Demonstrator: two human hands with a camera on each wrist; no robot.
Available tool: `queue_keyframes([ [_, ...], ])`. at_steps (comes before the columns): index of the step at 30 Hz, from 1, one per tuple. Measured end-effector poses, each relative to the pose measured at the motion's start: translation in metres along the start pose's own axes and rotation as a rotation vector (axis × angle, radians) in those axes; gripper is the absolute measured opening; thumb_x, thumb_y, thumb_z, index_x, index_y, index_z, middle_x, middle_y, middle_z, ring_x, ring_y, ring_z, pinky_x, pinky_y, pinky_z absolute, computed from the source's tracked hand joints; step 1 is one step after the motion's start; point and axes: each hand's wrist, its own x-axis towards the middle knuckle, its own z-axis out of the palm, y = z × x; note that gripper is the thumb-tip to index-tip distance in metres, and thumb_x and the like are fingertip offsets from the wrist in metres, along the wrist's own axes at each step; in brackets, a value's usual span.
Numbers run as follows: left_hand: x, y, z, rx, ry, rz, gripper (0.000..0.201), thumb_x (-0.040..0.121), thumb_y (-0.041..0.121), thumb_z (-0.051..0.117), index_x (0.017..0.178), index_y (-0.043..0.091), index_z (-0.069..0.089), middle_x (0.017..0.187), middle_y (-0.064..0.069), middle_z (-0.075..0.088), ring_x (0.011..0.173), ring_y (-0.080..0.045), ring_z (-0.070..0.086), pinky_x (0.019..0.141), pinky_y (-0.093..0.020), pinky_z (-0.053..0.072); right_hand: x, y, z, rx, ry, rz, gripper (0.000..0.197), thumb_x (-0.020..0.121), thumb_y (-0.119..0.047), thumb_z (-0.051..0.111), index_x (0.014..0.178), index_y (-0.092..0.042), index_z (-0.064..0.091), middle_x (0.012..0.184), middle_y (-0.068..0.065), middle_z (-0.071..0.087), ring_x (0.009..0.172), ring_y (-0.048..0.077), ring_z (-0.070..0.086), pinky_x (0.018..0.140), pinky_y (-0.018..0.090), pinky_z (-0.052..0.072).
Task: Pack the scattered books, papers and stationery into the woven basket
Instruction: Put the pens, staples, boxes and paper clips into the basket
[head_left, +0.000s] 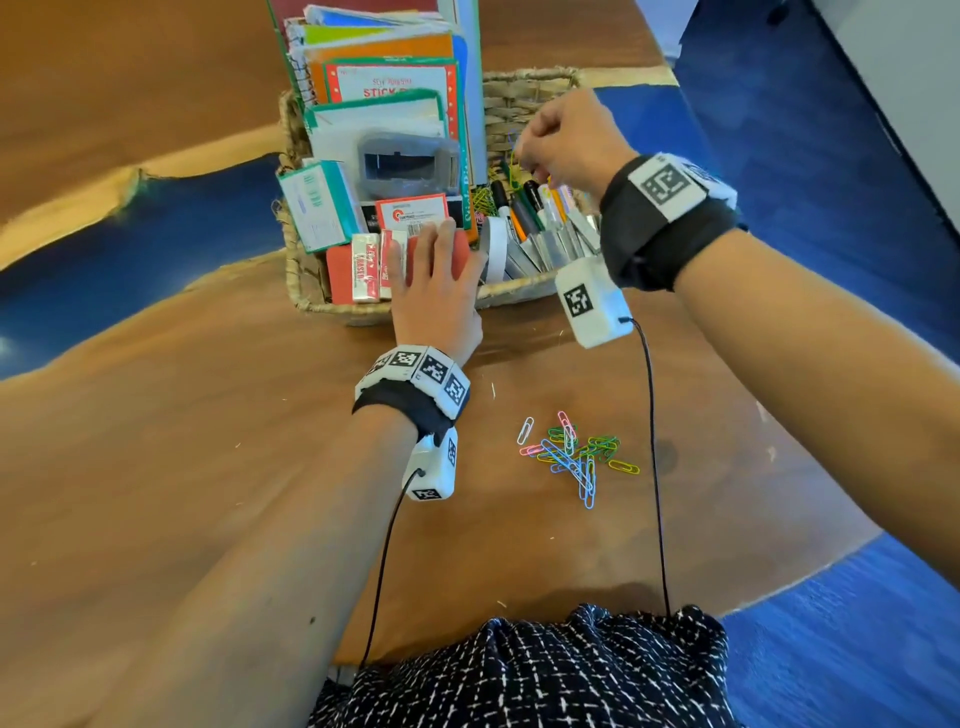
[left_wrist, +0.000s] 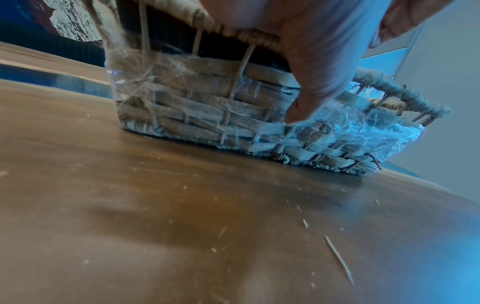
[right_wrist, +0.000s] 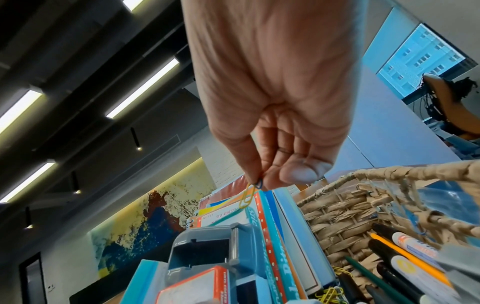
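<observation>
While left hand (head_left: 434, 291) rests flat on tan woven basket (head_left: 343, 312) rim, right hand (head_left: 566, 140) pinches coloured wire paper clips (right_wrist: 250, 195) above it.

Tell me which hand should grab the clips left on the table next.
Probably the right hand. It pinches a few paper clips above the basket, and once they drop its grip is free. The loose pile lies on its side of the table. The left hand rests on the basket's front rim.
</observation>
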Motion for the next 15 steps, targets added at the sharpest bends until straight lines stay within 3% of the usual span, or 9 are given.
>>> queue_keyframes([
  [6,0.000,-0.001,-0.006,-0.035,-0.083,0.004,0.055,0.086,0.032,0.059,0.137,0.026,0.040,0.155,-0.009,0.018,0.144,-0.030,0.012,0.114,-0.051,0.000,-0.026,0.002,0.006,-0.008,-0.061,-0.055,0.030,0.088,-0.002,0.052,0.061,-0.015,0.053,0.071,-0.006,0.058,0.044,-0.006,0.053,0.045,0.008,0.041],
  [10,-0.001,-0.001,-0.008,-0.053,-0.099,0.009,0.055,0.085,0.031,0.059,0.136,0.025,0.039,0.155,-0.009,0.016,0.144,-0.030,0.009,0.114,-0.050,-0.002,-0.075,0.027,0.013,-0.084,-0.161,-0.029,0.015,0.088,-0.005,0.054,0.077,-0.007,0.064,0.075,-0.005,0.061,0.058,-0.003,0.053,0.060,0.010,0.045],
  [13,-0.001,-0.001,-0.010,-0.059,-0.120,0.002,0.058,0.085,0.029,0.060,0.138,0.026,0.038,0.156,-0.008,0.012,0.144,-0.029,0.006,0.114,-0.050,-0.003,-0.111,0.062,0.032,-0.156,-0.258,0.066,0.014,0.088,-0.006,0.055,0.083,-0.004,0.067,0.082,0.003,0.066,0.067,0.008,0.056,0.058,0.008,0.042],
  [15,0.000,0.000,-0.011,-0.057,-0.135,-0.003,0.058,0.085,0.029,0.060,0.138,0.026,0.036,0.156,-0.008,0.010,0.144,-0.028,0.004,0.114,-0.049,-0.005,-0.127,0.086,0.050,-0.233,-0.300,0.127,0.016,0.086,-0.007,0.053,0.084,-0.002,0.068,0.089,0.011,0.069,0.078,0.019,0.061,0.070,0.019,0.044],
])
